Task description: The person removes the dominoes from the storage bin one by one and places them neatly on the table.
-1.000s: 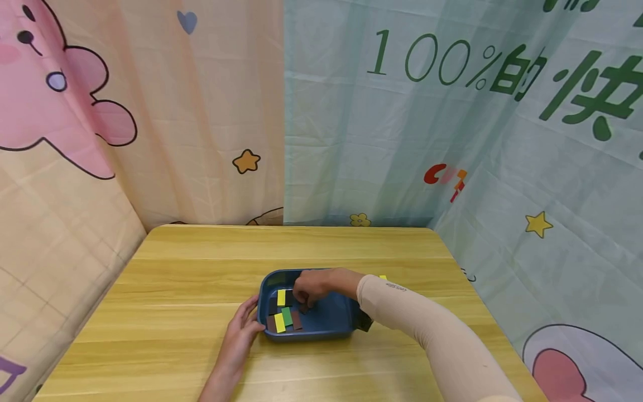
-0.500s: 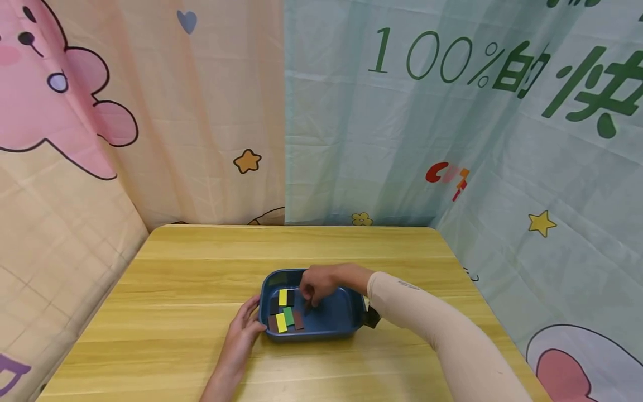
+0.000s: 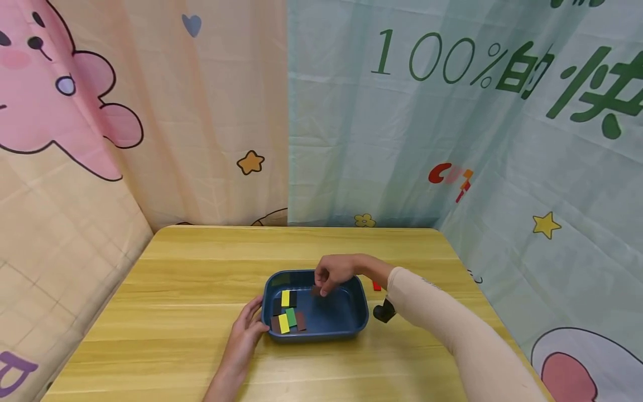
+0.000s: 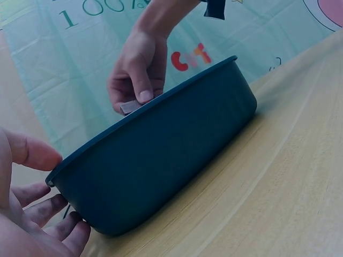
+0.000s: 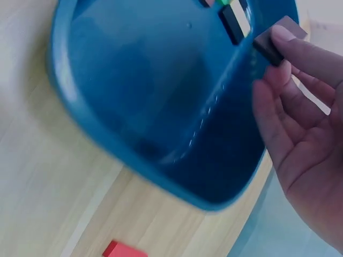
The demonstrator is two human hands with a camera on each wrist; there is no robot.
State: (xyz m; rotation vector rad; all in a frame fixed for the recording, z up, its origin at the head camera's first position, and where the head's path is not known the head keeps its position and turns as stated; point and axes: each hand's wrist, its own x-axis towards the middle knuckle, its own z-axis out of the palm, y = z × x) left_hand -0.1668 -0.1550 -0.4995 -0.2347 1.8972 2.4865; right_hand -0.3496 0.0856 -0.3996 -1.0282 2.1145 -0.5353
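My right hand [image 3: 339,268] pinches a small dark brown block [image 5: 286,29] between thumb and fingers, over the back part of a blue bin [image 3: 326,336]. At the bin's left end is my left hand [image 3: 241,338]. In the left wrist view its thumb touches the rim and its fingertips rest against the outer wall [image 4: 155,160]. On the bin floor, toward the left, lie a green block [image 3: 291,317], two yellow blocks [image 3: 284,324], black blocks [image 3: 293,299] and other brown blocks [image 3: 301,320].
A red block [image 3: 377,285] lies on the wooden table [image 3: 201,279] beyond the bin's right end. A black device [image 3: 384,311] is worn at the right wrist. Printed curtains [image 3: 216,111] enclose the back and both sides of the table.
My right hand has moved right and up, carrying the brown block away from the other blocks. The red block has come into sight past the arm. My left hand stays at the bin.
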